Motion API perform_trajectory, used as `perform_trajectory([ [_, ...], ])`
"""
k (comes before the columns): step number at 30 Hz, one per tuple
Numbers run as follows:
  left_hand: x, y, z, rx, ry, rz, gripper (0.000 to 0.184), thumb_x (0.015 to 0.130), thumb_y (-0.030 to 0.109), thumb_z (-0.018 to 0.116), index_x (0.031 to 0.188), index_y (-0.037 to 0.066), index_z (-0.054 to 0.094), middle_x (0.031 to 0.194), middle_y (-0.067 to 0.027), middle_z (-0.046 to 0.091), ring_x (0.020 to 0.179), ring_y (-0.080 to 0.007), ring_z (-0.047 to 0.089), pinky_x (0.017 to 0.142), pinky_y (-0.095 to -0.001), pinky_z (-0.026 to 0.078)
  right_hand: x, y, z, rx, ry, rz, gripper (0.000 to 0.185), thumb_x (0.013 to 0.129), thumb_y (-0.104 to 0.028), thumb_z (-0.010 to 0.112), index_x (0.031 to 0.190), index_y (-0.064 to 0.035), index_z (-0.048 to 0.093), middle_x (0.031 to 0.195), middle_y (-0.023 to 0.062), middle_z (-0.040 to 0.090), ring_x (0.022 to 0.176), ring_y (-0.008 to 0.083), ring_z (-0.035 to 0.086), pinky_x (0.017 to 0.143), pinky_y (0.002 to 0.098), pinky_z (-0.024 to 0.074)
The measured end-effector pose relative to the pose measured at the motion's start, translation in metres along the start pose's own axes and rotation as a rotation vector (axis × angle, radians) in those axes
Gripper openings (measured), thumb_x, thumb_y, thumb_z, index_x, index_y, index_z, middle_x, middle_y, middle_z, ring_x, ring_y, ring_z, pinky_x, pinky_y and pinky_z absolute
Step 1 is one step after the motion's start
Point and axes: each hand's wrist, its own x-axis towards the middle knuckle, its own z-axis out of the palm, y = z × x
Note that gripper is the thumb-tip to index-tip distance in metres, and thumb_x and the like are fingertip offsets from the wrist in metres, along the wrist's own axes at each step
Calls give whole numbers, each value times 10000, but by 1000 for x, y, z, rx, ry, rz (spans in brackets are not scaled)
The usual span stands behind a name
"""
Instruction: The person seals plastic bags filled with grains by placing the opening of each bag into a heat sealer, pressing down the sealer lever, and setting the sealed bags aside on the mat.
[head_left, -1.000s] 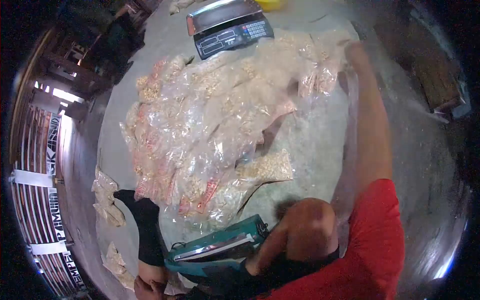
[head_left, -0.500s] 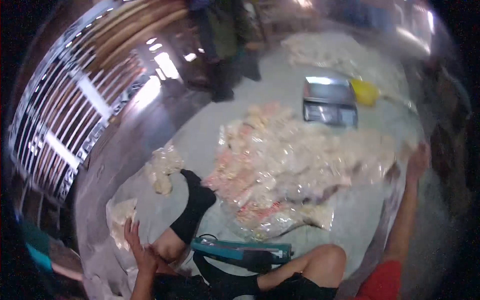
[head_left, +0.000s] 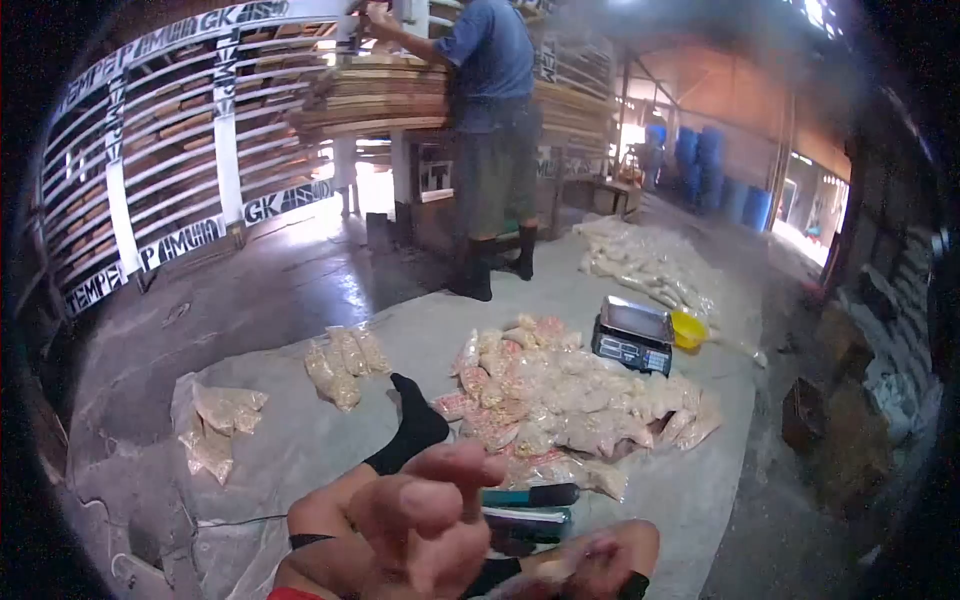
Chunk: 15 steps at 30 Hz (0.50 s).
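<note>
My left hand [head_left: 430, 515] is raised close to the camera, above my crossed legs. Its fingers are bent and apart, with nothing seen between them. My right hand [head_left: 592, 568] is low by my right knee, smeared by motion, so its fingers do not show clearly. Between my legs lies a long teal bag sealer [head_left: 530, 497], partly hidden behind my left hand. Beyond it spreads a heap of clear plastic bags [head_left: 570, 400] filled with pale, bean-like pieces, some bags with red print.
Small groups of filled bags lie at left [head_left: 215, 425] and beside my foot [head_left: 345, 362]. A digital scale [head_left: 634, 335] and yellow scoop [head_left: 688, 328] stand behind the heap. More bags [head_left: 650, 262] lie farther back. A person [head_left: 495, 110] stands at stacked boards [head_left: 390, 95].
The view has tilted up. My left hand has left the bags at left, and my right hand has left the heap's right edge; both are now before my body.
</note>
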Motion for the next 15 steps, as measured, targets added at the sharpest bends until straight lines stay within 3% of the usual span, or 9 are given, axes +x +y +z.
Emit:
perform_trajectory([
  [2, -25, 14, -25, 28, 104, -88, 468, 946, 428, 633, 1305, 130, 602, 1551, -117, 383, 1385, -381, 399, 1127, -525, 351, -51, -14, 20, 17, -246, 155, 258, 1015, -325, 544, 1011, -70, 577, 813, 8, 530, 660, 130, 469, 642, 294, 465],
  [5, -154, 16, -98, 194, 233, -720, 651, 921, 503, 653, 1359, 43, 513, 1408, -175, 479, 1323, -362, 446, 1146, -504, 329, -104, -25, 25, 16, -594, 401, 351, 1118, -272, 369, 1096, -53, 643, 801, 29, 584, 631, 144, 466, 678, 318, 491],
  [6, -166, 24, -100, 323, 119, -841, 722, 918, 533, 653, 1386, 12, 477, 1370, -182, 507, 1306, -345, 465, 1144, -483, 331, -112, -16, 22, 8, -592, 390, 351, 1118, -272, 369, 1096, -53, 643, 801, 29, 584, 631, 144, 466, 678, 318, 491],
  [7, -179, 36, -96, 580, -236, -637, 770, 915, 556, 655, 1392, -16, 460, 1349, -179, 536, 1297, -319, 486, 1136, -452, 340, -118, -1, 23, 70, -624, 321, 310, 1110, -230, 401, 1095, -50, 653, 792, 30, 594, 615, 132, 458, 671, 303, 484],
  [9, -274, 41, -109, 474, -341, -944, 611, 943, 493, 654, 1287, -6, 572, 1230, -168, 628, 1195, -259, 577, 1056, -401, 423, -114, 19, 25, 123, -667, 242, 270, 1102, -187, 433, 1094, -46, 663, 784, 31, 603, 598, 120, 451, 664, 288, 476],
  [10, -317, 43, -112, 440, -369, -1045, 563, 952, 472, 653, 1252, -3, 610, 1191, -165, 659, 1162, -239, 607, 1030, -384, 451, -109, 26, 22, 303, -706, 511, 208, 1074, -168, 500, 1098, -55, 673, 770, 22, 605, 609, 118, 477, 662, 290, 480],
  [11, -336, 45, -108, 244, -210, -1163, 537, 975, 459, 625, 1223, -18, 625, 1149, -208, 660, 1058, -307, 632, 923, -422, 494, -107, 28, 21, 481, -733, 787, 155, 1047, -149, 567, 1101, -63, 683, 756, 13, 607, 621, 117, 503, 661, 293, 484],
  [13, -331, 52, -100, 34, -36, -1265, 520, 997, 446, 597, 1193, -32, 641, 1107, -251, 662, 954, -375, 656, 817, -460, 536, -90, -37, 36, 313, -726, 700, 161, 1026, -176, 608, 1108, -65, 691, 771, 16, 628, 654, 131, 545, 668, 302, 499],
  [15, -271, 64, -92, 651, -15, -1241, 307, 976, 299, 674, 1128, 34, 700, 1071, -178, 699, 929, -300, 680, 795, -432, 551, -72, -84, 53, 146, -706, 599, 181, 1005, -203, 650, 1114, -66, 699, 786, 19, 650, 687, 145, 588, 675, 311, 515],
])
